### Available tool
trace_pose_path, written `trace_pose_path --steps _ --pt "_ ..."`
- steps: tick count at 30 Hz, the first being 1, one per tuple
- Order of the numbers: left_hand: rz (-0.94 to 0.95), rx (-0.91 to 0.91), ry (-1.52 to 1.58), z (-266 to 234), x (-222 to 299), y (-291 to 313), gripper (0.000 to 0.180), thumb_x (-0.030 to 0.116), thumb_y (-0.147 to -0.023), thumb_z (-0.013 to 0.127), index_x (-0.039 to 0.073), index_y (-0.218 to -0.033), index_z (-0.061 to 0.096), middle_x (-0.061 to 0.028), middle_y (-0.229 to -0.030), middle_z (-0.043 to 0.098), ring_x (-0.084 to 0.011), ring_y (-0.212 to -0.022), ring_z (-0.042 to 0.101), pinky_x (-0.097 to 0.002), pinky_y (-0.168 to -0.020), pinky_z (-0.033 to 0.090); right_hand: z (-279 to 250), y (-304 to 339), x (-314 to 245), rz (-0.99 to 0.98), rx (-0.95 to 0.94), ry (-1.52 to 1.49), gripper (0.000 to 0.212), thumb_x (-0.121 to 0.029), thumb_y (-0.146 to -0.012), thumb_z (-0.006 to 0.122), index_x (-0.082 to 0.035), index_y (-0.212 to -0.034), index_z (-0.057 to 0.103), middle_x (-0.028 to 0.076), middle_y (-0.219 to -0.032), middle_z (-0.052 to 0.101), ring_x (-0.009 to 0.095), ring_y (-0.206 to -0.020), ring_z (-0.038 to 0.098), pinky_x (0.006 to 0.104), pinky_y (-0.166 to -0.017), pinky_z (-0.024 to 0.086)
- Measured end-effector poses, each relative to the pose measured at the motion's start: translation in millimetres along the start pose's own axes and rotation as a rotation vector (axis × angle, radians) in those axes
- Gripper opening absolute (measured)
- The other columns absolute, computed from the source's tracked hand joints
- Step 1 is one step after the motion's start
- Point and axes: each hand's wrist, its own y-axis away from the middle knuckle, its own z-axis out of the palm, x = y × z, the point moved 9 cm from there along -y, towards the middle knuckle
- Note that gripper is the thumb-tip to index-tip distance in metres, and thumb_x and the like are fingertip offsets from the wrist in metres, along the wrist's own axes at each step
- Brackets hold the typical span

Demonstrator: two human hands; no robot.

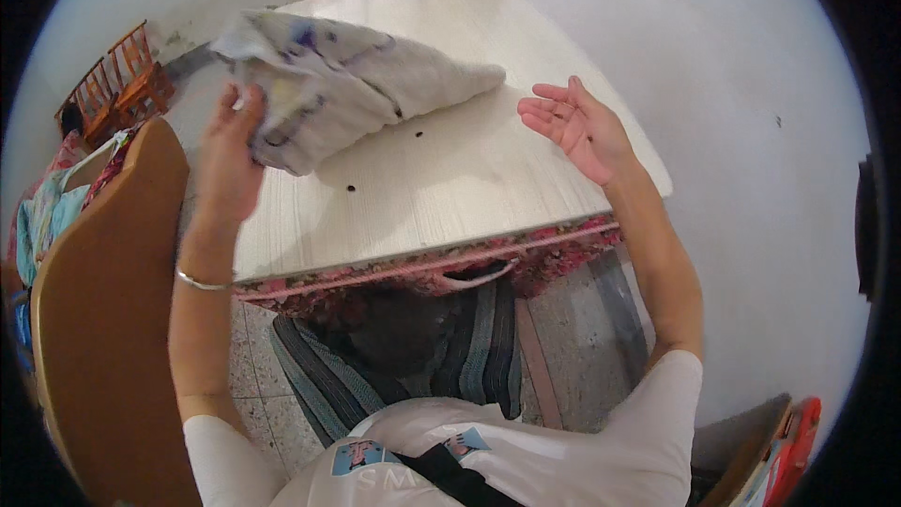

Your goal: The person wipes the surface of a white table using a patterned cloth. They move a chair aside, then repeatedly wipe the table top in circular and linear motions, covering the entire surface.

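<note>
A pale grey cloth [347, 84] with blue and yellow patches lies bunched and folded across the far left of the white tabletop [488, 164]. Its right end narrows to a blunt tip, while the left end appears lifted. My left hand [232, 160], slightly blurred, is at the cloth's left edge with thumb and fingers closed against it. To the right of the cloth's tip, my right hand [584, 131] hovers over the table's right side, palm turned up and fingers stretched out, holding nothing.
Small dark spots [351, 189] mark the tabletop. A red floral cloth [563, 249] hangs below its front edge. A brown chair back [113, 319] with clothes [47, 202] stands at left, a wooden chair [122, 84] beyond. The white wall [760, 169] runs along the right.
</note>
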Motion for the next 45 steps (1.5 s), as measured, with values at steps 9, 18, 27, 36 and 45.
trace_pose_path --steps 9,18,27,36,45 --pt "0.016 -0.203 0.188 -35 30 -75 0.034 0.019 -0.097 0.049 0.002 -0.127 0.051 -0.0088 -0.126 0.056 -0.0208 -0.117 0.052 -0.0405 -0.102 0.041 61 -91 22 0.165 -0.302 0.766 0.01 -0.009 -0.085 0.061 -0.001 -0.092 0.063 0.002 -0.072 0.06 0.005 -0.057 0.053 0.0199 -0.047 0.044" --pt "0.173 -0.398 0.217 30 60 -98 0.027 0.013 -0.099 0.044 0.003 -0.123 0.05 -0.0077 -0.12 0.058 -0.0182 -0.115 0.053 -0.0367 -0.099 0.044 -11 -100 61 0.222 0.065 0.738 0.008 -0.007 -0.089 0.061 0.0 -0.092 0.064 0.001 -0.069 0.059 0.006 -0.056 0.051 0.0211 -0.047 0.043" --pt "0.08 -0.004 0.117 8 133 -86 0.028 0.001 -0.094 0.046 0.003 -0.122 0.047 -0.0097 -0.114 0.059 -0.0217 -0.105 0.06 -0.037 -0.089 0.05 25 -67 62 -0.249 0.147 1.07 0.03 0.001 -0.09 0.048 -0.003 -0.117 0.061 0.015 -0.114 0.061 0.022 -0.096 0.061 0.0352 -0.084 0.049" --pt "-0.067 0.114 0.091 -102 198 -64 0.019 0.004 -0.089 0.054 0.006 -0.108 0.058 -0.0057 -0.098 0.064 -0.0198 -0.089 0.064 -0.0356 -0.076 0.054 84 -62 55 -0.109 0.247 1.359 0.064 0.009 -0.085 0.043 -0.016 -0.144 0.035 0.014 -0.152 0.026 0.035 -0.136 0.032 0.0515 -0.112 0.023" --pt "-0.286 -0.2 0.12 -160 189 -104 0.023 0.018 -0.09 0.058 0.008 -0.111 0.058 -0.0039 -0.101 0.065 -0.0203 -0.092 0.063 -0.0365 -0.078 0.054 71 -56 50 -0.01 0.747 0.952 0.051 -0.003 -0.092 0.045 -0.007 -0.142 0.037 0.019 -0.14 0.044 0.035 -0.134 0.035 0.0489 -0.113 0.017"
